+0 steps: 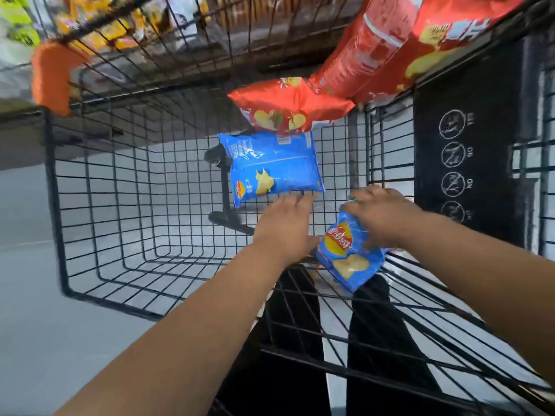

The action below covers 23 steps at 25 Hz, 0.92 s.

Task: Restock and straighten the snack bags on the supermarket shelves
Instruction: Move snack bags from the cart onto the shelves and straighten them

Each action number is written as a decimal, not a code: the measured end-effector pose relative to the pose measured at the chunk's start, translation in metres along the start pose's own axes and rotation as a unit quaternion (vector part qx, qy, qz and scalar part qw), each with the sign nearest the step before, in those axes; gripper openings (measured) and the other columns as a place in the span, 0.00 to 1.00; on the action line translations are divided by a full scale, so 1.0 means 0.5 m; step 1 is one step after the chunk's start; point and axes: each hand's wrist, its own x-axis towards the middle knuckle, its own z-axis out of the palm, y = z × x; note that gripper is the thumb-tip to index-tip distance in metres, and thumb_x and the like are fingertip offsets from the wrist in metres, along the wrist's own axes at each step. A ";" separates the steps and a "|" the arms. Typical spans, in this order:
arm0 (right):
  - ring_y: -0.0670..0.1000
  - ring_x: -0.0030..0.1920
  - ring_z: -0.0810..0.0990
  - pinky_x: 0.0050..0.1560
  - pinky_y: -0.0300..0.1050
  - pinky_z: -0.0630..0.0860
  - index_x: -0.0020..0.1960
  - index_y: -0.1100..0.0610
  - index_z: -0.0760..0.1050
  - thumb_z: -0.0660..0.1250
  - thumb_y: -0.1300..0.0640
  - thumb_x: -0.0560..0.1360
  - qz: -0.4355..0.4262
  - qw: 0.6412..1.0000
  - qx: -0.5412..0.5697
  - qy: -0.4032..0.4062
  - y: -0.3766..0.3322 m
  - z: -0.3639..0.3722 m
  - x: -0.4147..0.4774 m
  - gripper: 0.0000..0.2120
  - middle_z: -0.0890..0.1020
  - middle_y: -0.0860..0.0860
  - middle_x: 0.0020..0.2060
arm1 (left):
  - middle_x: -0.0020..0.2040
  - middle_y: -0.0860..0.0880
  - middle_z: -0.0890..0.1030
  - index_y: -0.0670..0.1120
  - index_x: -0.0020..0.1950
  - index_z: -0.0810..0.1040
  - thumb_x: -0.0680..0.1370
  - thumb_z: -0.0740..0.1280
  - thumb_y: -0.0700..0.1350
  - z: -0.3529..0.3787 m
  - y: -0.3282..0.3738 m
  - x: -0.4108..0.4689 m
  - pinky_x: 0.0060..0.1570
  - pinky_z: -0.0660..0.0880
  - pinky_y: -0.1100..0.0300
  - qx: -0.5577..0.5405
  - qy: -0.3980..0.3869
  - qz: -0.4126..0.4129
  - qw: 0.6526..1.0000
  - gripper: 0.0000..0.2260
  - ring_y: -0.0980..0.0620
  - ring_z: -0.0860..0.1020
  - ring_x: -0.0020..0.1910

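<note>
I look down into a black wire shopping cart. A blue chip bag lies on the cart floor, with a red chip bag just beyond it. My left hand reaches into the cart with fingers stretched out, the fingertips at the near edge of the lying blue bag. My right hand grips the top of a second blue chip bag, which hangs upright above the cart's near end. Large red chip bags lean over the cart's far right corner.
The cart's black child-seat flap with white warning icons stands at the right. Shelves with yellow and orange snack bags show beyond the cart at the top left. An orange cart corner guard is at the left. Grey floor surrounds the cart.
</note>
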 end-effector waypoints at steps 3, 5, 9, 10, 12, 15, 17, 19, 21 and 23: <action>0.57 0.76 0.51 0.71 0.61 0.58 0.77 0.43 0.52 0.78 0.43 0.63 -0.025 0.995 -0.050 -0.080 0.007 0.025 0.046 0.51 0.54 0.47 0.77 | 0.72 0.44 0.68 0.48 0.77 0.60 0.74 0.71 0.56 0.026 -0.024 0.028 0.69 0.64 0.51 -0.028 -0.020 -0.018 0.999 0.36 0.44 0.66 0.71; 0.59 0.76 0.50 0.70 0.64 0.59 0.77 0.41 0.48 0.80 0.44 0.61 -0.007 0.993 -0.059 -0.100 0.006 0.039 0.067 0.56 0.48 0.48 0.78 | 0.72 0.44 0.69 0.49 0.77 0.60 0.73 0.72 0.56 0.033 -0.033 0.038 0.69 0.66 0.50 -0.039 -0.036 -0.027 0.998 0.36 0.43 0.67 0.70; 0.61 0.70 0.63 0.64 0.60 0.65 0.76 0.40 0.52 0.79 0.46 0.61 0.039 0.996 -0.044 -0.062 0.001 0.045 0.083 0.52 0.58 0.53 0.74 | 0.70 0.44 0.72 0.50 0.76 0.63 0.72 0.73 0.56 0.053 -0.052 0.041 0.67 0.69 0.49 -0.074 -0.080 -0.060 0.992 0.35 0.44 0.69 0.69; 0.60 0.67 0.65 0.62 0.58 0.66 0.74 0.42 0.57 0.78 0.47 0.63 0.039 0.998 -0.028 -0.038 -0.001 0.048 0.082 0.46 0.62 0.52 0.71 | 0.70 0.45 0.71 0.50 0.76 0.63 0.73 0.73 0.55 0.054 -0.057 0.038 0.67 0.68 0.51 -0.096 -0.089 -0.073 0.989 0.35 0.44 0.69 0.69; 0.59 0.63 0.67 0.56 0.55 0.71 0.71 0.44 0.62 0.75 0.50 0.66 0.035 0.999 0.023 0.002 0.001 0.054 0.079 0.37 0.66 0.51 0.67 | 0.71 0.46 0.71 0.49 0.76 0.63 0.73 0.73 0.54 0.049 -0.065 0.038 0.66 0.68 0.55 -0.136 -0.088 -0.092 0.983 0.34 0.46 0.69 0.70; 0.58 0.61 0.65 0.51 0.53 0.76 0.68 0.46 0.66 0.71 0.55 0.69 0.037 0.993 0.112 0.029 0.012 0.065 0.070 0.30 0.67 0.50 0.64 | 0.72 0.47 0.71 0.48 0.75 0.64 0.74 0.72 0.53 0.042 -0.064 0.039 0.64 0.67 0.57 -0.183 -0.077 -0.105 0.974 0.33 0.48 0.70 0.70; 0.56 0.58 0.63 0.50 0.51 0.75 0.66 0.46 0.69 0.70 0.57 0.70 0.045 0.985 0.156 0.052 0.017 0.071 0.063 0.26 0.68 0.49 0.62 | 0.72 0.47 0.71 0.49 0.75 0.64 0.75 0.71 0.54 0.039 -0.057 0.039 0.65 0.68 0.57 -0.195 -0.078 -0.110 0.972 0.32 0.48 0.70 0.70; 0.54 0.54 0.62 0.51 0.52 0.75 0.64 0.46 0.71 0.69 0.58 0.70 0.049 0.978 0.187 0.080 0.020 0.079 0.054 0.23 0.69 0.48 0.60 | 0.72 0.48 0.71 0.49 0.75 0.64 0.75 0.71 0.54 0.034 -0.053 0.039 0.65 0.68 0.56 -0.206 -0.072 -0.114 0.969 0.31 0.48 0.71 0.69; 0.53 0.53 0.63 0.53 0.54 0.74 0.61 0.47 0.72 0.71 0.58 0.69 0.050 0.970 0.211 0.107 0.029 0.083 0.045 0.22 0.69 0.48 0.58 | 0.72 0.48 0.71 0.50 0.75 0.64 0.76 0.69 0.55 0.027 -0.050 0.038 0.64 0.69 0.56 -0.232 -0.061 -0.124 0.963 0.30 0.47 0.72 0.67; 0.56 0.56 0.69 0.57 0.51 0.72 0.59 0.48 0.73 0.75 0.56 0.66 0.065 0.948 0.268 0.156 0.041 0.072 0.037 0.23 0.71 0.49 0.56 | 0.70 0.47 0.72 0.50 0.74 0.65 0.77 0.68 0.56 0.018 -0.045 0.037 0.63 0.71 0.56 -0.264 -0.048 -0.139 0.953 0.28 0.48 0.74 0.65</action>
